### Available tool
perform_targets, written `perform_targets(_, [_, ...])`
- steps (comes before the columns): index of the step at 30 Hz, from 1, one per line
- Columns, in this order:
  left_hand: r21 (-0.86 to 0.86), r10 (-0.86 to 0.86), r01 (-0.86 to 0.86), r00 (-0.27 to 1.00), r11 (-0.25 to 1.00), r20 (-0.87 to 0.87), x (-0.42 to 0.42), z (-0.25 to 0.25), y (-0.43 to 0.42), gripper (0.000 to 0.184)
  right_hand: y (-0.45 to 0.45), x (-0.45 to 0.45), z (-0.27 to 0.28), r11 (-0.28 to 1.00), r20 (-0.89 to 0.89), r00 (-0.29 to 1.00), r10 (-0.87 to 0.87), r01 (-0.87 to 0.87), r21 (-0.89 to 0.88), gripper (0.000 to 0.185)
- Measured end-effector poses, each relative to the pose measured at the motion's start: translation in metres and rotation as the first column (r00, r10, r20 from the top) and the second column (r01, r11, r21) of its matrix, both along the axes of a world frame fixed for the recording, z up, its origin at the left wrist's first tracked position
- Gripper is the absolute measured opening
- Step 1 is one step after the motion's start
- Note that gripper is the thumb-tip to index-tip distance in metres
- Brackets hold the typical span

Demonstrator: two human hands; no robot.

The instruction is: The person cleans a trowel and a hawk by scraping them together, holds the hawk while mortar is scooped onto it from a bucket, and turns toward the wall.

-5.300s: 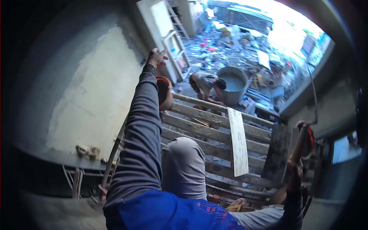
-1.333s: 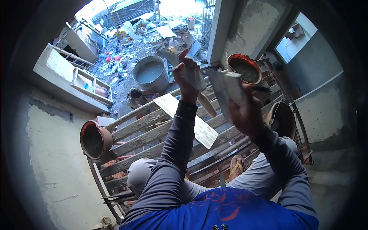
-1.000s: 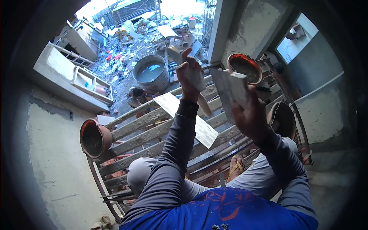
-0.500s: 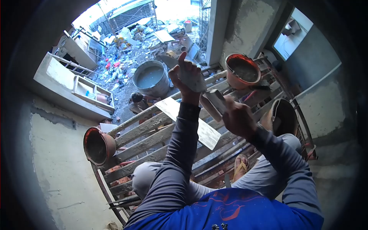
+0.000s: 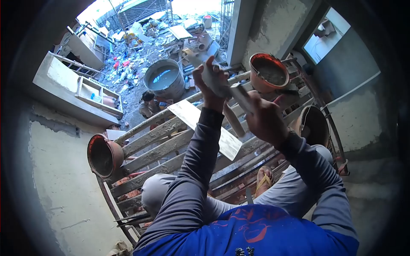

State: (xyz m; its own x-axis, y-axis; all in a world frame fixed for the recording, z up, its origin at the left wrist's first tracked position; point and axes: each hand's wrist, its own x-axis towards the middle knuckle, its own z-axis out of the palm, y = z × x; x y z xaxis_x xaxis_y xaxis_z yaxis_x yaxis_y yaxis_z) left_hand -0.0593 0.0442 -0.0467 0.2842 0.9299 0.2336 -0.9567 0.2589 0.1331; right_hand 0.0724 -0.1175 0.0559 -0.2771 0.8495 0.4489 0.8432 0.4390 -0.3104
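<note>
My left hand [image 5: 212, 83] is raised with its fingers curled around a flat grey piece [image 5: 213, 81], blurred and of a kind I cannot make out. Close beside it, my right hand [image 5: 265, 117] is closed on a grey bar with a square end [image 5: 240, 94]. The bar's end meets or nearly meets the piece in my left hand. Below and between the hands hangs a brown, rounded, handle-like part [image 5: 234, 122]; what it belongs to is hidden. Under my hands a pale speckled board [image 5: 230, 145] lies across the scaffold planks.
Several worn planks [image 5: 149, 149] form the scaffold beneath me. Buckets with grey mortar stand left [image 5: 104, 155] and right [image 5: 268, 74], with another bucket [image 5: 311, 126] by my knee. Down below are a large grey drum [image 5: 164, 83], a person [image 5: 148, 106] and scattered rubble [image 5: 132, 64].
Both hands stay close together, with the left hand and its grey piece turned somewhat and the right hand's bar slightly higher. The whole view has shifted a little. The person below shows more fully.
</note>
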Motion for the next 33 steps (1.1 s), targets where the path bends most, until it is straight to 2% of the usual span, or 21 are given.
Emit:
perform_targets(1, [0.037,-0.035,0.034,0.999,0.999,0.027,-0.003,-0.006,0.002,0.058,-0.002,0.005,0.009,0.999,-0.013,0.999,-0.029,0.028,-0.044,0.036])
perform_targets(4, [-0.077,0.013,-0.01,0.999,0.997,0.042,-0.004,-0.004,0.003,0.058,-0.012,0.004,0.038,0.99,-0.193,0.981,0.018,0.009,0.14,0.032])
perform_targets(5, [-0.141,0.048,-0.053,0.998,0.989,-0.038,-0.003,0.003,0.0,0.059,-0.016,0.002,0.043,0.993,-0.207,0.978,0.012,0.012,0.116,0.033])
perform_targets(8, [0.009,0.103,-0.102,0.989,0.995,-0.109,0.015,0.006,-0.006,0.06,-0.001,0.004,-0.017,1.0,-0.054,0.999,0.004,-0.003,0.018,0.036])
perform_targets(9, [-0.05,0.089,-0.099,0.983,0.994,-0.163,0.016,0.006,-0.007,0.054,0.005,0.015,-0.026,1.0,-0.061,0.998,-0.005,0.003,-0.026,0.04])
perform_targets(13, [-0.018,-0.01,0.012,0.995,1.0,0.101,0.013,-0.003,-0.003,0.057,-0.004,0.018,0.022,0.994,-0.193,0.981,-0.016,0.036,0.105,0.038])
perform_targets(15, [0.053,0.204,-0.204,0.979,0.977,0.008,0.025,-0.01,-0.005,0.039,-0.015,0.008,0.025,1.0,-0.306,0.952,-0.011,0.015,0.012,0.05])
perform_targets(16, [0.131,0.342,-0.329,0.935,0.935,-0.091,0.034,-0.014,-0.008,0.034,-0.014,0.006,0.01,0.998,-0.164,0.986,-0.029,0.019,-0.061,0.051])
perform_targets(17, [0.26,0.522,-0.467,0.826,0.845,-0.213,0.046,-0.017,-0.005,0.029,-0.004,0.012,-0.017,0.995,-0.022,0.999,0.026,-0.024,0.1,0.047])
perform_targets(19, [0.414,0.732,-0.604,0.586,0.681,-0.349,0.061,-0.03,0.0,0.02,0.002,0.024,-0.023,0.999,-0.164,0.986,0.004,-0.013,-0.052,0.044])
perform_targets(20, [-0.055,0.281,-0.289,0.951,0.956,-0.126,0.048,-0.002,-0.015,0.04,0.005,0.039,-0.024,0.999,-0.098,0.995,-0.03,0.029,-0.018,0.048])
perform_targets(21, [-0.134,0.174,-0.189,0.978,0.973,-0.115,0.044,0.005,-0.015,0.052,-0.001,0.041,-0.019,0.996,-0.178,0.981,-0.084,0.077,-0.045,0.05])
perform_targets(22, [-0.144,0.164,-0.173,0.984,0.974,-0.076,0.041,0.009,-0.014,0.049,-0.007,0.042,-0.013,0.99,-0.259,0.956,-0.136,0.122,-0.073,0.051])
perform_targets(24, [-0.031,0.296,-0.305,0.94,0.952,-0.172,0.045,0.009,-0.008,0.048,-0.017,0.04,-0.007,0.961,-0.374,0.885,-0.277,0.261,-0.094,0.053])
perform_targets(25, [0.126,0.436,-0.417,0.86,0.9,-0.267,0.048,0.007,-0.008,0.044,-0.01,0.047,-0.022,0.977,-0.12,0.97,-0.211,0.212,-0.01,0.054])
perform_targets(26, [0.289,0.569,-0.493,0.751,0.821,-0.336,0.052,0.002,-0.009,0.041,-0.002,0.059,-0.032,0.98,-0.06,0.978,-0.2,0.199,-0.014,0.055])
perform_targets(28, [0.338,0.597,-0.499,0.734,0.798,-0.325,0.052,0.003,-0.009,0.034,0.013,0.083,-0.051,0.985,0.057,0.984,-0.17,0.172,-0.02,0.058])
perform_targets(29, [0.223,0.493,-0.446,0.831,0.867,-0.257,0.051,0.004,-0.009,0.031,0.015,0.102,-0.053,0.985,0.018,0.985,-0.173,0.173,0.005,0.058])
perform_targets(30, [0.108,0.383,-0.37,0.907,0.923,-0.174,0.049,0.003,-0.012,0.027,0.009,0.091,-0.04,0.989,-0.171,0.974,-0.146,0.144,-0.028,0.058])
perform_targets(31, [0.253,0.592,-0.537,0.761,0.805,-0.267,0.052,0.003,-0.013,0.018,0.002,0.079,-0.026,0.993,-0.357,0.927,-0.114,0.106,-0.043,0.057])
perform_targets(33, [0.242,0.571,-0.518,0.77,0.82,-0.286,0.039,0.015,-0.017,0.014,-0.014,0.049,-0.003,0.994,-0.444,0.89,-0.103,0.108,-0.015,0.054])
